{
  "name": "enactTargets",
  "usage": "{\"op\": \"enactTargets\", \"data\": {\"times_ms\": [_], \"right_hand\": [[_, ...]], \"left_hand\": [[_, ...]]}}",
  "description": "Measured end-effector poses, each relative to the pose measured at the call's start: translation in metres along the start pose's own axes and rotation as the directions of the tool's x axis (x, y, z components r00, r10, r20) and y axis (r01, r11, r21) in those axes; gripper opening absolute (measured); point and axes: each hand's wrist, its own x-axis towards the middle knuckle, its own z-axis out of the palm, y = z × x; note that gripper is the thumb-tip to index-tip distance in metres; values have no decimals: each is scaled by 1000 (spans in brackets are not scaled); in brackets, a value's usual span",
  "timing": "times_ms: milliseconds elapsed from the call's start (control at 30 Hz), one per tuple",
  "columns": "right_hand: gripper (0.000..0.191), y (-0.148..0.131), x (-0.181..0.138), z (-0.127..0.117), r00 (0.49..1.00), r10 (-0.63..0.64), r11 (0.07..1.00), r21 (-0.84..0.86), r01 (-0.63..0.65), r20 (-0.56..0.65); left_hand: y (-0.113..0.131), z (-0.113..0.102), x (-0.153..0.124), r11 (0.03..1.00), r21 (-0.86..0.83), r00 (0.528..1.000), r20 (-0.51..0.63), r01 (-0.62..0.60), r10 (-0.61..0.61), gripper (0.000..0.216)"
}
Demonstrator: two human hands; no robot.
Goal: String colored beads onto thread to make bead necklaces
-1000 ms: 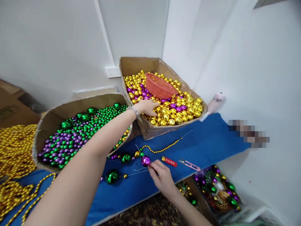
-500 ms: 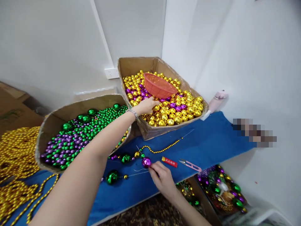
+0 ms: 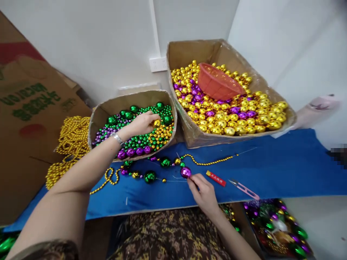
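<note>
My left hand (image 3: 143,124) is over the left cardboard box (image 3: 148,96), its fingers closed on a shiny gold bead (image 3: 156,123). Beneath it lie small green, purple and gold beads, with larger green balls behind and purple balls along the front. Down on the blue cloth (image 3: 284,169), my right hand (image 3: 204,192) pinches a large purple bead (image 3: 185,172) at its lower edge. That bead is beside a strand with a large green ball (image 3: 165,162), smaller beads and a fine gold chain (image 3: 207,164). Another green ball (image 3: 149,177) lies on the strand nearer me.
A bigger box (image 3: 193,139) of gold and purple balls, with a red basket (image 3: 218,83) inside, stands at back right. A red lighter (image 3: 216,178) and pink thread snips (image 3: 245,189) lie right of my right hand. Gold bead chains (image 3: 73,135) are heaped at left.
My left hand has moved from the bigger box to the left box and now holds a gold bead. The right hand keeps its pinch on the purple bead. The view has shifted.
</note>
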Motion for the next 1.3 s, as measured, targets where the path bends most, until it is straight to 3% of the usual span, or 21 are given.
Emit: {"op": "enactTargets", "data": {"times_ms": [100, 267, 367, 500, 633, 867, 1000, 1100, 1167, 1233, 1300], "right_hand": [[14, -3, 3, 6, 999, -24, 1000, -1, 24, 25], [14, -10, 7, 14, 997, -42, 999, -4, 42, 65], [14, -11, 9, 17, 997, -49, 999, -10, 50, 67], [13, -10, 11, 19, 996, -62, 998, -25, 63, 63], [14, -12, 11, 18, 996, -62, 997, -40, 65, 62], [15, -15, 13, 17, 996, -56, 996, -59, 60, 69], [16, -15, 12, 17, 996, -60, 996, -69, 64, 67], [16, -15, 12, 17, 996, -69, 995, -65, 73, 53], [16, -16, 11, 17, 996, -69, 995, -65, 73, 53], [16, -17, 11, 18, 996, -68, 995, -68, 72, 65], [17, -18, 11, 18, 995, -65, 995, -75, 71, 81]], "left_hand": [[-14, 24, -43, 993, 24, 987, 105, 116, -118, 37], [-21, 40, -72, 977, -11, 973, 95, 213, -211, 42], [-20, 41, -77, 986, -36, 983, 82, 165, -162, 44], [-16, 41, -78, 995, -77, 989, 142, 60, -49, 64], [-14, 37, -71, 984, -171, 984, 179, 44, -12, 72], [7, 38, -62, 971, -209, 974, 164, -119, 155, 42], [24, 46, -63, 972, -190, 980, 117, -139, 163, 37], [30, 49, -64, 944, -297, 979, 91, -146, 180, 29], [32, 49, -66, 917, -388, 993, 37, -92, 116, 26], [35, 49, -69, 853, -522, 998, -43, 22, -52, 25], [40, 47, -74, 651, -747, 968, -40, 135, -246, 28]]}}
